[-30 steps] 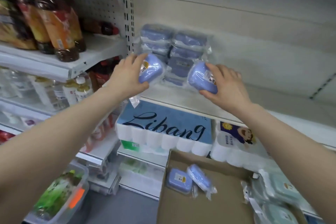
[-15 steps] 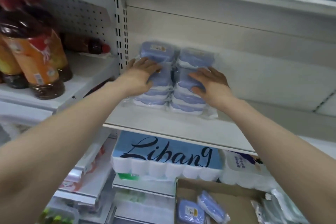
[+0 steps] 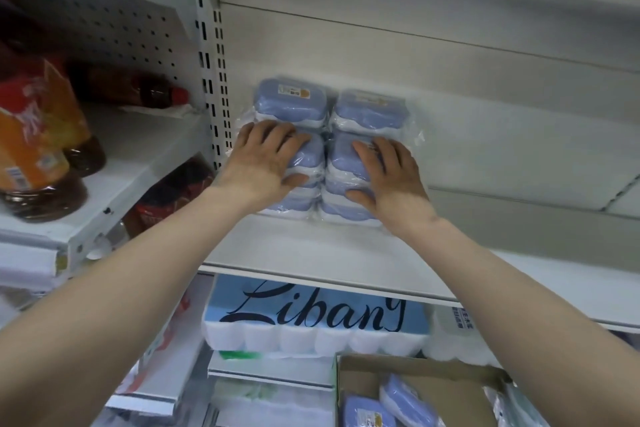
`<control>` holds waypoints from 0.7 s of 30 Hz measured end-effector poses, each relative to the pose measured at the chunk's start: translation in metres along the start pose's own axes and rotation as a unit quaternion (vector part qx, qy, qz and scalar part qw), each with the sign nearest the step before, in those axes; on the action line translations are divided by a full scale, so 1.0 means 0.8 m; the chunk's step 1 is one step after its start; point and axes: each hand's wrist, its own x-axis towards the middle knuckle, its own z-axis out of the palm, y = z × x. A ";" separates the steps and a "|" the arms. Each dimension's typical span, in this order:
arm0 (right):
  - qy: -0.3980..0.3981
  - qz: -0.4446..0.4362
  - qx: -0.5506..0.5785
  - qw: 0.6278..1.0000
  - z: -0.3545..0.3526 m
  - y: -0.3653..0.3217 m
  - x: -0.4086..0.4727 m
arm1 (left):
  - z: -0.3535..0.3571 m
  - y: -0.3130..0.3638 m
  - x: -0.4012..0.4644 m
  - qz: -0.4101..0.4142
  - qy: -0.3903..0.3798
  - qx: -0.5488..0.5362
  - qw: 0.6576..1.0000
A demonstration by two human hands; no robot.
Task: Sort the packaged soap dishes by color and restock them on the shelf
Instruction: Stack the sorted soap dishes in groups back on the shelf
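A white shelf (image 3: 311,253) carries two side-by-side stacks of wrapped blue soap dishes (image 3: 367,111).

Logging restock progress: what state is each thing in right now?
Left hand: flat against the left soap dish stack.
Right hand: flat against the right soap dish stack.
Cardboard box: open, blue soap dishes left inside.
Shelf: holds both stacks.

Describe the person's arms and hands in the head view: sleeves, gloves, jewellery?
Both forearms are bare as far as the frame shows, with no sleeve visible. The left hand and right hand wear no gloves. No watch, bracelet or ring is visible. No markings or cables.
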 end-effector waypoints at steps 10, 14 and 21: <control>-0.075 -0.003 -0.018 0.997 -0.022 0.001 0.004 | -0.015 0.012 -0.002 -0.053 -0.093 0.042 0.993; -0.075 -0.015 -0.015 0.997 -0.046 0.012 -0.011 | -0.033 0.036 -0.024 -0.045 -0.036 0.051 0.997; -0.019 -0.069 0.017 0.997 -0.081 0.045 -0.111 | -0.059 0.124 -0.078 -0.051 0.037 -0.002 0.998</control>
